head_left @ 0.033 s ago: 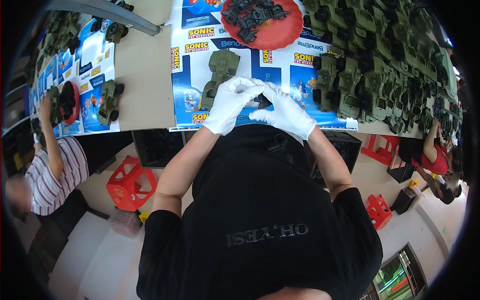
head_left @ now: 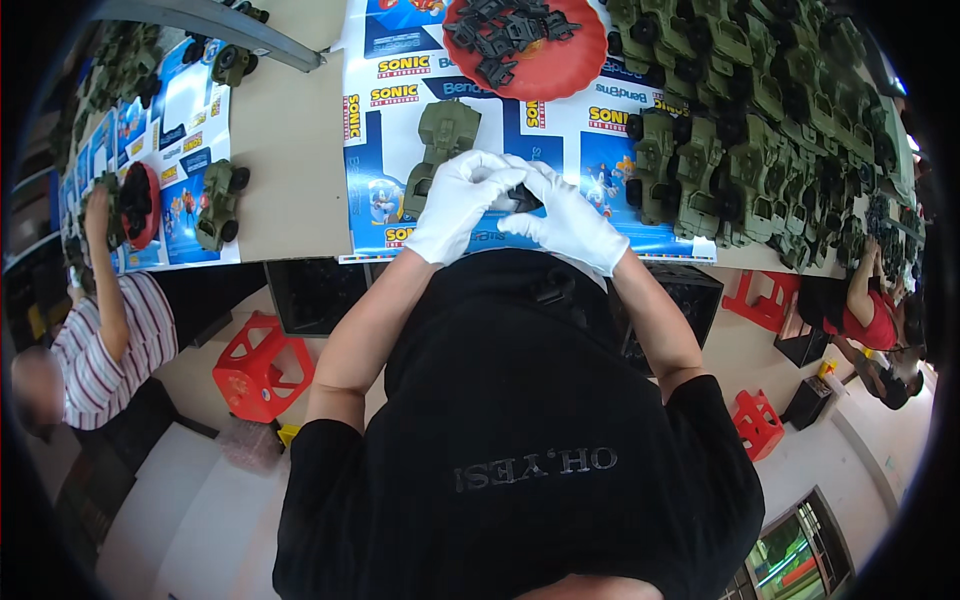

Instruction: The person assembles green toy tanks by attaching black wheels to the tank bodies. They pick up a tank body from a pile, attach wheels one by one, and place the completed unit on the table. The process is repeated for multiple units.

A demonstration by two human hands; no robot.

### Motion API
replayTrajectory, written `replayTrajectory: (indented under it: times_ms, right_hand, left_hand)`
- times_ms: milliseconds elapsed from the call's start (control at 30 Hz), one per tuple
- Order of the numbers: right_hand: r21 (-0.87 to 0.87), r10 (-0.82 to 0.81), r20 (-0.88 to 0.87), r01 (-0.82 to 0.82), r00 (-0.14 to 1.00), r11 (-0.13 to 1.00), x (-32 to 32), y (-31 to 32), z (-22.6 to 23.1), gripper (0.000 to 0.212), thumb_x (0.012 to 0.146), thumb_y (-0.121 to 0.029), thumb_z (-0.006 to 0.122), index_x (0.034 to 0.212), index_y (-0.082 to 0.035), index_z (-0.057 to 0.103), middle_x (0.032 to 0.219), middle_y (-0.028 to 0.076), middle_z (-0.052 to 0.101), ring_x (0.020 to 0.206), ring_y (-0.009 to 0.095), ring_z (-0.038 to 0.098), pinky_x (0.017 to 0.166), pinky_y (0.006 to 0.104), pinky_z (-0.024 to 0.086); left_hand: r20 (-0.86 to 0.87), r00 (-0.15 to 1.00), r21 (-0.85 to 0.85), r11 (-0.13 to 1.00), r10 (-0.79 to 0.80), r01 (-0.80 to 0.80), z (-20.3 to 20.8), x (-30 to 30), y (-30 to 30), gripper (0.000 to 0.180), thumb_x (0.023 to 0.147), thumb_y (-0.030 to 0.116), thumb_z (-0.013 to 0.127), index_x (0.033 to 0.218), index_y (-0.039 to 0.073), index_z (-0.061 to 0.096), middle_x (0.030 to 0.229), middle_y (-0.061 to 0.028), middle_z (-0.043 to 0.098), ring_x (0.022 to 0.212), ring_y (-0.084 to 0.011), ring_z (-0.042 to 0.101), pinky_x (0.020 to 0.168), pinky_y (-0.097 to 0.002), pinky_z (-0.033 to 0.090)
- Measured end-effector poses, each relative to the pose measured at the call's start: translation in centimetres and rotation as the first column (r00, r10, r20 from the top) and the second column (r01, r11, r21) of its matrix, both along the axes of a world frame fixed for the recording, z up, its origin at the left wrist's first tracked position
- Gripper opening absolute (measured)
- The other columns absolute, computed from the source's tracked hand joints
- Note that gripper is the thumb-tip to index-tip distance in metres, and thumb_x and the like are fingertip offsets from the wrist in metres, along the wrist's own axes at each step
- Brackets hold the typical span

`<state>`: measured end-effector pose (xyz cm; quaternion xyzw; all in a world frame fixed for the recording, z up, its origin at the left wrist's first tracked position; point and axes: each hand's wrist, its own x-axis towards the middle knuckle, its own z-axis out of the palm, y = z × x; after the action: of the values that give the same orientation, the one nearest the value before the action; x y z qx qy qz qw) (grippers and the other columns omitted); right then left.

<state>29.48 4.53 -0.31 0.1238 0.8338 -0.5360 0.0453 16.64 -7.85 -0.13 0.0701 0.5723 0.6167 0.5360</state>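
Observation:
Both my hands wear white gloves and meet close to my body at the table's near edge. Between them is a small black plastic part (head_left: 524, 200), mostly covered by the gloves. My left hand (head_left: 462, 205) is closed, its fingertips pinched at the part's upper left. My right hand (head_left: 568, 215) closes on the part from the other side, with the thumb below and fingers above. Just beyond my left hand lies an olive-green toy vehicle body (head_left: 447, 128), its near end partly hidden by the glove.
A red scalloped plate (head_left: 560, 75) of black plastic parts (head_left: 497, 38) lies ahead on printed sheets (head_left: 400, 150). Rows of green toy vehicles (head_left: 740, 150) crowd the right. A metal bar (head_left: 245, 30) crosses at far left. Co-workers sit on both sides; a red stool (head_left: 262, 368) stands left.
My hands have shifted very slightly around the black part, and a little more of it shows between the gloves. The vehicle body and plate stay put.

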Motion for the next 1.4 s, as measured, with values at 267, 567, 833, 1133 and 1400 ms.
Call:
replayTrajectory:
  times_ms: [267,567,833,1133,1400]
  right_hand:
    - [-0.411,-0.436,0.126,0.446,0.891,0.795,0.5,1.7,-6.0,0.052,0.091,-0.017,0.064,0.138,-0.004,0.046,0.128,0.016,0.056,0.116,0.022,0.055,0.097,0.0318,0.044]
    - [-0.599,-0.412,-0.010,0.324,0.911,0.732,0.0,3.2,-0.5,0.056,0.091,-0.009,0.064,0.142,-0.004,0.044,0.135,0.008,0.053,0.123,0.015,0.049,0.105,0.0287,0.038]
    - [-0.866,-0.338,-0.051,0.127,0.940,0.484,0.7,3.4,2.6,0.059,0.094,-0.029,0.061,0.142,0.001,0.042,0.137,0.009,0.052,0.127,0.018,0.047,0.109,0.0307,0.033]
    - [-0.896,-0.350,-0.019,0.140,0.937,0.422,1.5,3.0,2.1,0.064,0.094,-0.037,0.060,0.141,0.004,0.042,0.140,0.011,0.049,0.131,0.021,0.044,0.112,0.0335,0.030]
    - [-0.886,-0.342,0.022,0.176,0.940,0.429,1.9,2.7,1.0,0.060,0.096,-0.037,0.056,0.138,0.003,0.046,0.140,0.011,0.050,0.131,0.021,0.044,0.112,0.0335,0.030]
  left_hand:
    - [-0.616,0.516,-0.768,0.601,-0.596,-0.223,-6.3,-5.1,1.4,0.110,0.057,0.051,0.087,0.137,-0.005,0.036,0.099,-0.0187,0.069,0.092,-0.0325,0.067,0.078,-0.0379,0.053]
    - [-0.368,0.748,-0.402,0.820,-0.553,0.408,-3.5,-5.0,-1.3,0.075,0.064,0.015,0.089,0.127,-0.001,0.052,0.114,-0.0100,0.066,0.104,-0.0192,0.062,0.093,-0.0322,0.048]
    - [-0.510,0.306,-0.612,0.589,-0.804,0.528,6.3,-3.5,-1.9,0.095,0.061,0.068,0.075,0.110,-0.011,0.057,0.098,-0.0271,0.066,0.094,-0.0394,0.065,0.085,-0.0398,0.051]
    - [-0.463,0.318,-0.660,0.561,-0.827,0.500,8.2,-2.2,-0.9,0.092,0.061,0.070,0.074,0.102,-0.012,0.061,0.092,-0.0256,0.067,0.091,-0.0383,0.067,0.083,-0.0407,0.051]
    - [-0.364,0.254,-0.793,0.442,-0.896,0.421,9.2,-1.5,0.1,0.088,0.061,0.066,0.077,0.108,-0.006,0.063,0.096,-0.0208,0.069,0.091,-0.0344,0.068,0.083,-0.0376,0.052]
